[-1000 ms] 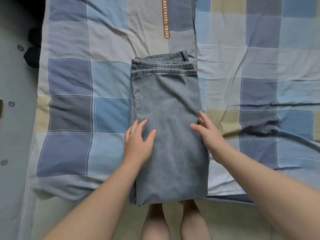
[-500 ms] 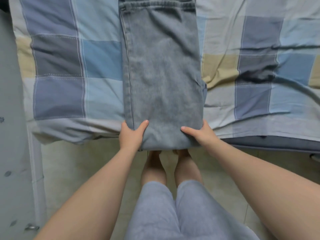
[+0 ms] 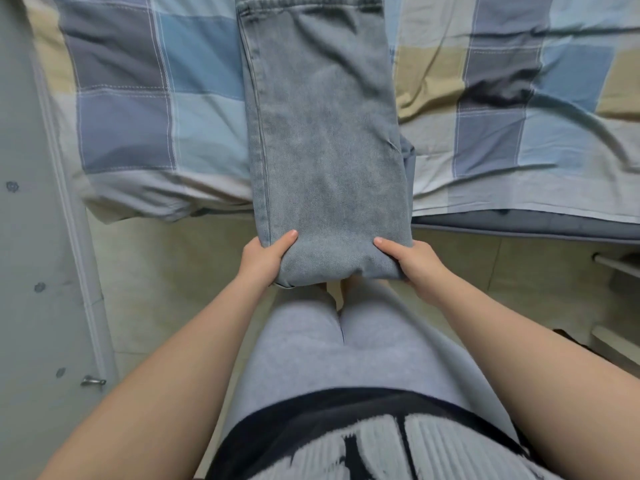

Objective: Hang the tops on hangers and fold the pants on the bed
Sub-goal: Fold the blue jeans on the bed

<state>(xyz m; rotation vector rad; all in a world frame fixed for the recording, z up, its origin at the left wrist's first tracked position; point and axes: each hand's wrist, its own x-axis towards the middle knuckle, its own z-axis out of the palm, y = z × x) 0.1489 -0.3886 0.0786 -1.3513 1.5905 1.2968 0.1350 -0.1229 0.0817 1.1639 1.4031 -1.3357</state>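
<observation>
Head view shows the left grip point(image 3: 265, 261) and the right grip point(image 3: 412, 263) each pinching one near corner of the jeans point(image 3: 325, 133), with the thumb on top; the other fingers are hidden below the cloth. Beyond the grips the jeans stretch away flat over the bed point(image 3: 138, 98), and the end between the grips hangs past the bed edge, above the floor.

I judge the denim to be thick and rather heavy, soft but with some body, not slippery and not fragile. The two near corners seem the right place to hold, so the layers stay together.

The jeans are pale washed blue, laid leg on leg, with a side seam beyond the left grip and the waistband far ahead.
</observation>
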